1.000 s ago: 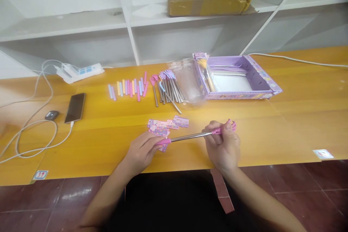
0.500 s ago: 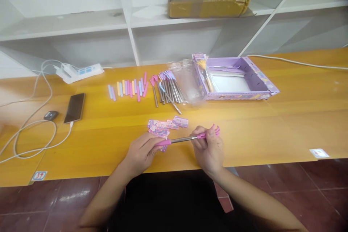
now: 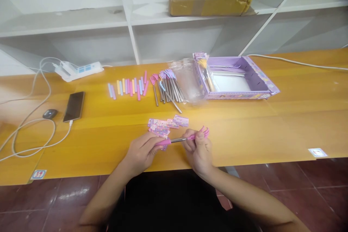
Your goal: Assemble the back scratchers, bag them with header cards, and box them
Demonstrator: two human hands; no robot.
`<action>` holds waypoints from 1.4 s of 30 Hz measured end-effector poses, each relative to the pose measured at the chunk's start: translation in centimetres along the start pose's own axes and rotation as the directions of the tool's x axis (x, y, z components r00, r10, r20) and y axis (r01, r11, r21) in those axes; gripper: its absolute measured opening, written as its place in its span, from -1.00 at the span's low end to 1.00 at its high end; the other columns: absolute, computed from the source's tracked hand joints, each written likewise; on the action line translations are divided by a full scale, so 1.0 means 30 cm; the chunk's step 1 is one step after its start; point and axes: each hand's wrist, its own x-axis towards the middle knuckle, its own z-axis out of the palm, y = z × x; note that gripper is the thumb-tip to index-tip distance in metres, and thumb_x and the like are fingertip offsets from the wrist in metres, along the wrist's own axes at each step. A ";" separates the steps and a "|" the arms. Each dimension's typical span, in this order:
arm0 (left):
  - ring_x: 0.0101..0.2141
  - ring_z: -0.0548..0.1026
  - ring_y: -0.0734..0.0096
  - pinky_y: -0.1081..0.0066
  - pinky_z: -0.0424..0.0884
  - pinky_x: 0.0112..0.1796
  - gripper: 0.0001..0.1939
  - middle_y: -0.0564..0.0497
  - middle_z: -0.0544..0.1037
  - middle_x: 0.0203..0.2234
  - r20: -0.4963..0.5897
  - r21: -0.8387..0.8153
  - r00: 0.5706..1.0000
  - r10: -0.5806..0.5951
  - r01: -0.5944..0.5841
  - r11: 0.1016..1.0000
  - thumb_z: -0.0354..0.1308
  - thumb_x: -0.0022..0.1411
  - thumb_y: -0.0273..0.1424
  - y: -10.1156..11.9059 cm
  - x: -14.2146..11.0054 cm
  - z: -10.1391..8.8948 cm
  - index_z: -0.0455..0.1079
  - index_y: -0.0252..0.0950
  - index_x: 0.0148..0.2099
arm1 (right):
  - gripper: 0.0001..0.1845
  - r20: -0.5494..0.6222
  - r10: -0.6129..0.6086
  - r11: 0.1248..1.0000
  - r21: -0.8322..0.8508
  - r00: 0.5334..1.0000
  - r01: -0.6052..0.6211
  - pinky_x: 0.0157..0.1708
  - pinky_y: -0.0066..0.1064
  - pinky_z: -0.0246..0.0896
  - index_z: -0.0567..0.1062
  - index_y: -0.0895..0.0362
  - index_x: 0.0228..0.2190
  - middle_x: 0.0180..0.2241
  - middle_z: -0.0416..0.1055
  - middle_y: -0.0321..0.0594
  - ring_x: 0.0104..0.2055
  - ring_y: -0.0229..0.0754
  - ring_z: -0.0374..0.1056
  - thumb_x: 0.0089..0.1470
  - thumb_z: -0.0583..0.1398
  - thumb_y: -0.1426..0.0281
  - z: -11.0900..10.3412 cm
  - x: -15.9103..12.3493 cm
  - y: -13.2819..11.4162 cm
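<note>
Between my two hands a pink telescopic back scratcher (image 3: 178, 140) lies nearly level, with a bare metal rod in its middle. My left hand (image 3: 143, 152) is closed around its pink handle sleeve. My right hand (image 3: 199, 150) grips the pink claw end, the thumb pressed on it and the claw's fingers poking out beyond. Just behind my left hand lies a loose pile of printed cards (image 3: 160, 126). Farther back are several back scratchers (image 3: 170, 87) with metal rods, and left of them rows of coloured handle sleeves (image 3: 127, 87).
A purple display box (image 3: 239, 96) holds a wrapped yellow back scratcher (image 3: 207, 74); clear plastic bags (image 3: 187, 79) lie beside it. On the left are a phone (image 3: 74, 107), a small black object (image 3: 50, 114), cables and a power strip (image 3: 81, 70). A taped carton (image 3: 212, 0) sits on the shelf.
My right hand has moved left with the claw end, and the bare rod between my hands has become shorter. My left hand stays on the handle.
</note>
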 end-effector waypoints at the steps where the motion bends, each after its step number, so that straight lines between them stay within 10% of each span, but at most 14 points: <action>1: -0.23 0.62 0.39 0.44 0.55 -0.21 -0.77 -0.04 0.66 -0.20 0.004 -0.002 1.000 -0.004 0.004 1.000 0.14 0.59 -0.43 0.001 0.000 -0.001 0.54 -0.26 0.18 | -0.46 0.010 0.000 1.000 0.004 1.000 0.000 -0.56 -0.42 -0.29 0.64 0.06 -0.37 -0.65 -0.17 -0.52 -0.62 -0.37 -0.30 0.36 0.26 -0.12 0.001 -0.002 0.002; 26: -0.27 0.60 0.38 0.42 0.53 -0.25 -0.78 -0.04 0.65 -0.21 0.040 0.026 0.999 -0.026 0.025 0.999 0.11 0.60 -0.42 0.004 -0.001 -0.004 0.53 -0.24 0.15 | -0.44 -0.026 0.021 1.000 -0.013 0.999 -0.021 -0.58 -0.41 -0.31 0.61 0.08 -0.35 -0.68 -0.17 -0.54 -0.64 -0.36 -0.32 0.36 0.24 -0.14 0.022 -0.029 0.053; 37: -0.24 0.65 0.27 0.33 0.57 -0.23 -0.72 -0.05 0.67 -0.15 0.383 0.136 0.909 -0.162 0.118 0.984 0.06 0.63 -0.16 0.038 -0.012 0.004 0.44 -0.24 0.11 | -0.45 0.066 0.118 0.992 -0.050 0.991 -0.115 -0.60 -0.43 -0.30 0.57 0.09 -0.46 -0.63 -0.09 -0.49 -0.62 -0.37 -0.26 0.32 0.28 -0.09 -0.008 0.001 0.015; 42: -0.21 0.68 0.22 0.31 0.55 -0.22 -0.76 -0.08 0.67 -0.12 0.460 0.164 0.867 -0.191 0.129 0.978 -0.09 0.66 -0.40 0.072 -0.030 0.033 0.39 -0.24 0.15 | -0.35 0.118 0.231 0.967 -0.135 0.966 -0.215 -0.59 -0.40 -0.35 0.48 0.09 -0.51 -0.60 -0.05 -0.45 -0.61 -0.35 -0.23 0.32 0.23 -0.18 -0.026 0.001 0.012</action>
